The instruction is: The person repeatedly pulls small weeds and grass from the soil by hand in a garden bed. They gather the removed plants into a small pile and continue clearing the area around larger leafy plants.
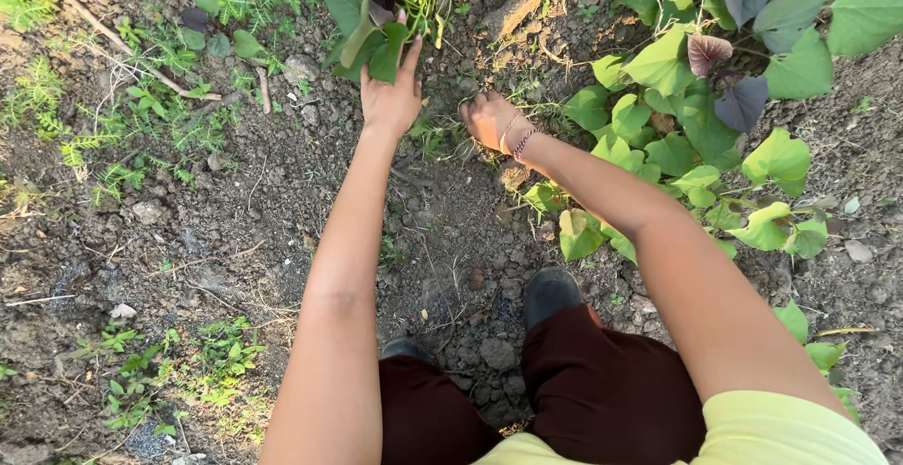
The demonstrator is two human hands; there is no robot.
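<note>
Leafy plant clump (372, 23) sits at top of view, rooted in dry clumpy soil (235, 230). I see left hand (390, 98) reaching up into clump's lower leaves, fingers spread apart, touching foliage, not clearly clamped. Right hand (489, 119), just right of clump's base, presses down into low grass; whether its fingers close on anything, I cannot tell. Thin bracelets (519, 138) circle right wrist. Broad-leaved vine (696, 117) spreads right of clump. Dark shoes (550, 291) stand below clump.
</note>
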